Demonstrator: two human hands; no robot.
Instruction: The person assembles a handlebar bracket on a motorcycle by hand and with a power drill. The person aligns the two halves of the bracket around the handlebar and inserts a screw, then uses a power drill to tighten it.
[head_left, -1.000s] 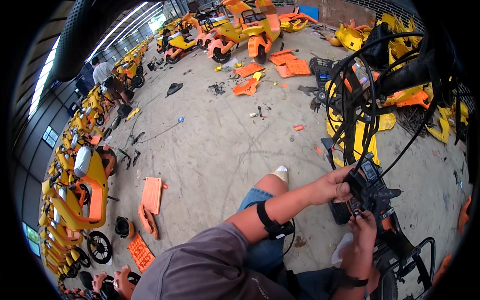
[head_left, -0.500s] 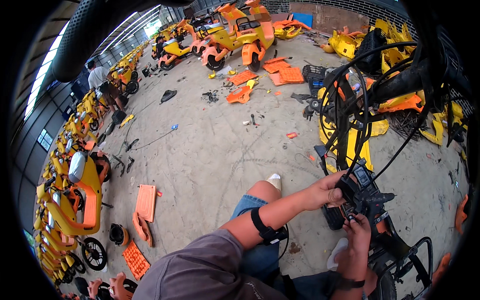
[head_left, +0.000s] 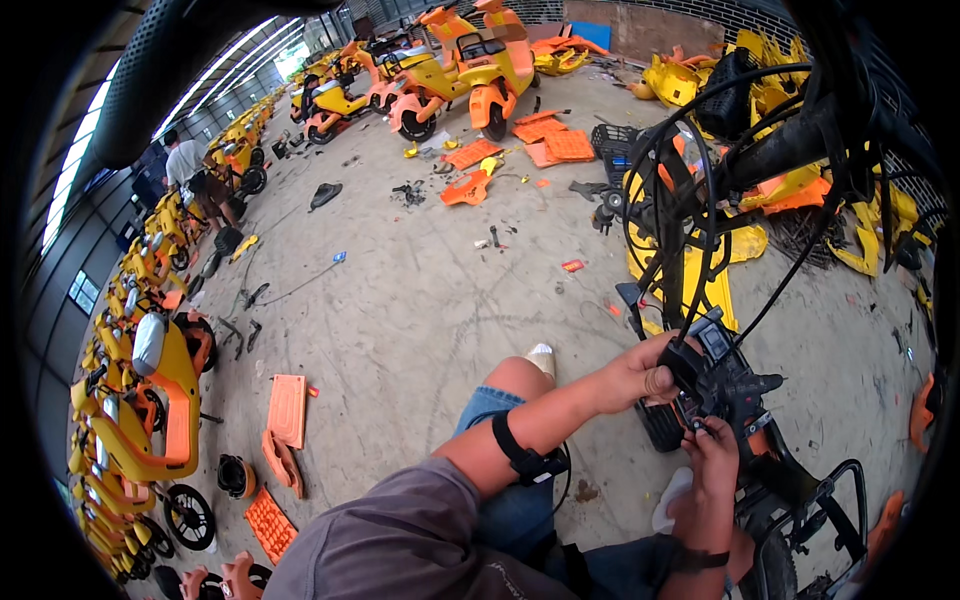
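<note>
Lined-up scooters (head_left: pixel 180 380) and scattered orange panels (head_left: pixel 570 146) mark a scooter workshop.

Left hand (head_left: pixel 638 379) on black part (head_left: pixel 686 364)

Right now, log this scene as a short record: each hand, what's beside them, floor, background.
Left hand: gripping a black part
Right hand: fingertips together at a small dark piece, too small to identify
Beside the hands: stripped black frame with loose cables
Floor, left: orange panel
Floor, beyond the hands: yellow panel
Background, left: a person beside rows of scooters
Background, centre: yellow-and-orange scooter, upright
</note>
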